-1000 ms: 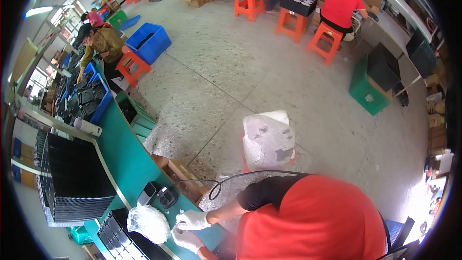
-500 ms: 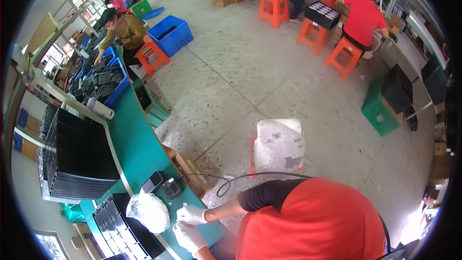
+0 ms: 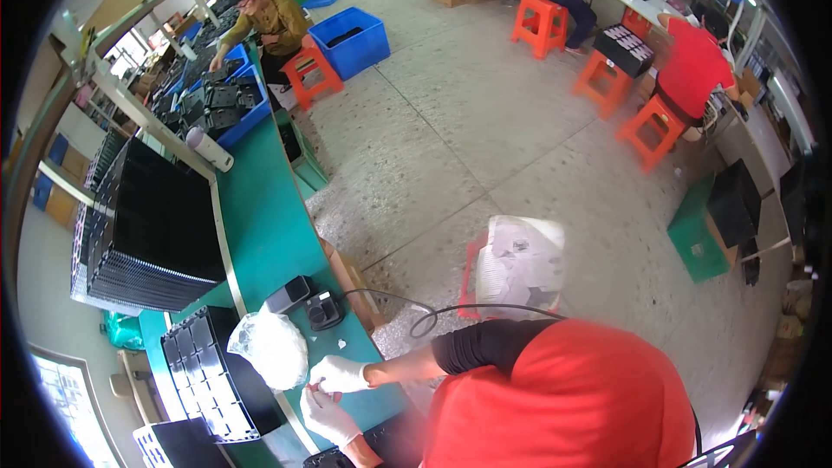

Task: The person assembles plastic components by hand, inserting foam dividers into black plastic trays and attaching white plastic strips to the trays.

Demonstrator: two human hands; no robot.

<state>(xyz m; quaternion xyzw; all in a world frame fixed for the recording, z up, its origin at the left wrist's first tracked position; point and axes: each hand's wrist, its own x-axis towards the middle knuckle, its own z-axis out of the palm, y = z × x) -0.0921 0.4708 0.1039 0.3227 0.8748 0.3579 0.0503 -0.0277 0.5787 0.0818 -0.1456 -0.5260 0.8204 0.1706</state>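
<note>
Both hands wear white gloves and meet over the green table (image 3: 273, 234), beside a translucent plastic bag (image 3: 269, 349) with pale contents. My right hand (image 3: 341, 373), reaching from a black sleeve, has its fingers pinched together. Just below it, my left hand (image 3: 328, 419) is closed too, its fingertips against the right ones. Anything between them is too small to make out. A small white piece (image 3: 342, 344) lies on the table above my right hand. Nearby sit a black device (image 3: 324, 311) with a cable and a dark open box (image 3: 291, 294).
Black compartment trays (image 3: 204, 373) stand left of the bag, with a tall stack of black trays (image 3: 156, 225) behind. A cable (image 3: 485, 305) crosses toward me. A wrapped bundle (image 3: 522, 264) rests on a red stool. Another person (image 3: 277, 22) works at the table's far end.
The view has swung, shifting the far scene rightward. My hands have come closer together, fingertips now meeting. The small white piece now lies apart from my right hand.
</note>
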